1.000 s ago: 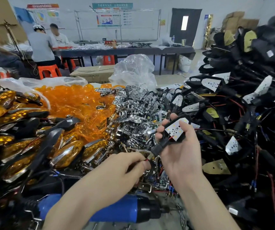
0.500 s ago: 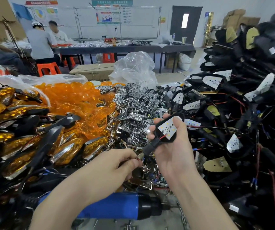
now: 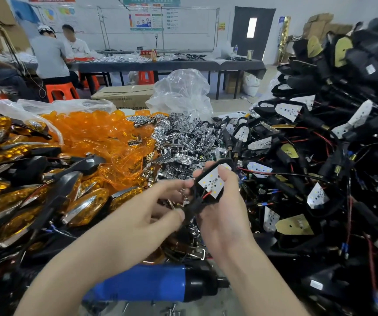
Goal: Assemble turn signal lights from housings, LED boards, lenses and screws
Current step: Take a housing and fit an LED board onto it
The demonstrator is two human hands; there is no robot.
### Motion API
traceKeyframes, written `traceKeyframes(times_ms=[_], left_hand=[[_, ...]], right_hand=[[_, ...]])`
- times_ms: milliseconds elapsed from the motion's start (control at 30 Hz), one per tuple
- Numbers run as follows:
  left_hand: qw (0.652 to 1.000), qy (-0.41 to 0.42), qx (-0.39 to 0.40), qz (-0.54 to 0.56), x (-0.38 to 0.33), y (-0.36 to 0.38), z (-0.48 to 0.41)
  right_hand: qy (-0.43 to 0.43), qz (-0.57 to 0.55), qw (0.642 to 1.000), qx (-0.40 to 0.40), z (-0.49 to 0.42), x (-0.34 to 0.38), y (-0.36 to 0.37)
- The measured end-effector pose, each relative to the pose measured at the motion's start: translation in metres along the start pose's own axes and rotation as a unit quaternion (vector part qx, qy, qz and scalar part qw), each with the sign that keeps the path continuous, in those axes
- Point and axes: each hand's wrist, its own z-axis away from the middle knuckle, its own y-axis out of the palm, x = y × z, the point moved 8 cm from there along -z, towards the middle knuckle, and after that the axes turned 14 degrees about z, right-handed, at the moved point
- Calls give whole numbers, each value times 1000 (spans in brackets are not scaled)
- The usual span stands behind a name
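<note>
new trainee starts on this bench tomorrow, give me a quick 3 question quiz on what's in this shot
1. True or false: the right hand holds a black housing with a white LED board in it.
2. Which pile lies directly left of the chrome reflectors? A orange lenses; B cardboard boxes; C rolls of tape.
3. What colour is the body of the power screwdriver lying nearest the camera?
Key: 1 true; 2 A; 3 blue.
</note>
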Motion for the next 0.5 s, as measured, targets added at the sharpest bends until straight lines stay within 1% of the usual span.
traceKeyframes(times_ms=[67,133,267,500], left_hand=[[997,48,-56,37,-16,-6,-1],[991,69,-95,64,-23,-6,-2],[990,73,-119,-1,-21,4,-4],[988,65,-142,-17,-16,7,-8]], right_hand=[[7,31,999,6,2,-3,1],[9,25,999,17,4,-4,3],[16,12,999,39,6,-6,10],[27,24,998,54,8,-9,11]])
